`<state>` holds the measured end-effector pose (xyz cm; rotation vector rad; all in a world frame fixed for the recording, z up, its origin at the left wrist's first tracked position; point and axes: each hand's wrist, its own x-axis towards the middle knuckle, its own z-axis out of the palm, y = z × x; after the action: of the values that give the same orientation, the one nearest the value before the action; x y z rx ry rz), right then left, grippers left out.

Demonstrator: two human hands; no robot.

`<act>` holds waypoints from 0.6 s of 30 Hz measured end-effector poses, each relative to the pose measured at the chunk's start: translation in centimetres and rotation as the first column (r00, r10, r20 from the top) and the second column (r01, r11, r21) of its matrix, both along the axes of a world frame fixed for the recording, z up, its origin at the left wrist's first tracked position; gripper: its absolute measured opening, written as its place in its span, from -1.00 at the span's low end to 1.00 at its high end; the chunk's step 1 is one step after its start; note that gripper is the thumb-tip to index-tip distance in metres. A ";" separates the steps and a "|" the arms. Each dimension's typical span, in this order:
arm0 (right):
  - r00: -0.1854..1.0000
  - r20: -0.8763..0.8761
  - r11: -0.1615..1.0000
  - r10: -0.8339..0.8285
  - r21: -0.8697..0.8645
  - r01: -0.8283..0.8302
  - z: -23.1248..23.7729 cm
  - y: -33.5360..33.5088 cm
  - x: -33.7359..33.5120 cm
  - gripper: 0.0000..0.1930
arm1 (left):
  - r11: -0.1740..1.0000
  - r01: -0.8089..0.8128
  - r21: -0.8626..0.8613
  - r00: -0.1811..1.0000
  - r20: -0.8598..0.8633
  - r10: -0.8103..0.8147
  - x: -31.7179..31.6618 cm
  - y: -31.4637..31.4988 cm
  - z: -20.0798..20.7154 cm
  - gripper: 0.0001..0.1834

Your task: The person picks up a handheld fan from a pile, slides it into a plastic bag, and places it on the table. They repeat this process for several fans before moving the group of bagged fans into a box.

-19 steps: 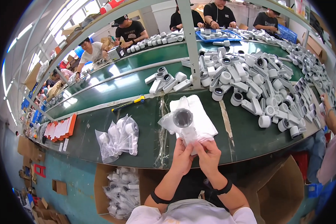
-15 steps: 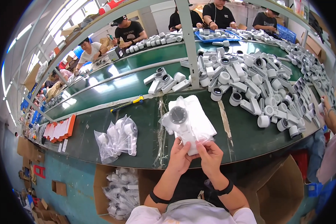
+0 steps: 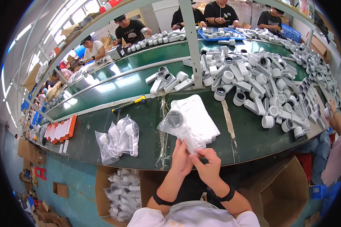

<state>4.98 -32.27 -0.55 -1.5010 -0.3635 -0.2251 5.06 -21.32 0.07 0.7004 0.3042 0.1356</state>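
Observation:
A white handheld device with a round, dark-faced head [image 3: 175, 119] lies inside a clear plastic bag [image 3: 164, 128], tilted with its handle toward me. My left hand [image 3: 182, 160] is closed around the bagged handle. Thumb and fingers of my right hand [image 3: 208, 166] pinch the bag near its lower end, beside the left fingertips. Beneath and to the right of the device sits a stack of white bags or sheets [image 3: 201, 117]. Several bagged devices [image 3: 121, 138] form a small pile to the left on the dark green bench.
A large heap of unbagged devices [image 3: 254, 79] covers the right side, beside a metal post [image 3: 193, 45]. A yellow-handled tool [image 3: 129, 103] and orange-and-white cards [image 3: 60, 129] lie left. Cardboard boxes [image 3: 102, 189] stand below the bench edge. Co-workers sit across the green conveyor [image 3: 129, 72].
The device's head has shifted slightly left and is turned differently under the plastic. My right hand has moved from the handle's side to the bag's end. A co-worker across has raised a hand.

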 end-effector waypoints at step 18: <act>0.885 -0.373 0.960 0.279 0.087 -0.266 -3.2 -2.8 0.3 -0.91 | 0.905 -0.302 0.301 0.950 0.019 0.311 -3.1 8.8 -1.6 -0.61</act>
<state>5.30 -35.11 -3.78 -1.4035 -0.2496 0.2852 1.96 -12.52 -1.49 0.9551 0.4274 0.4805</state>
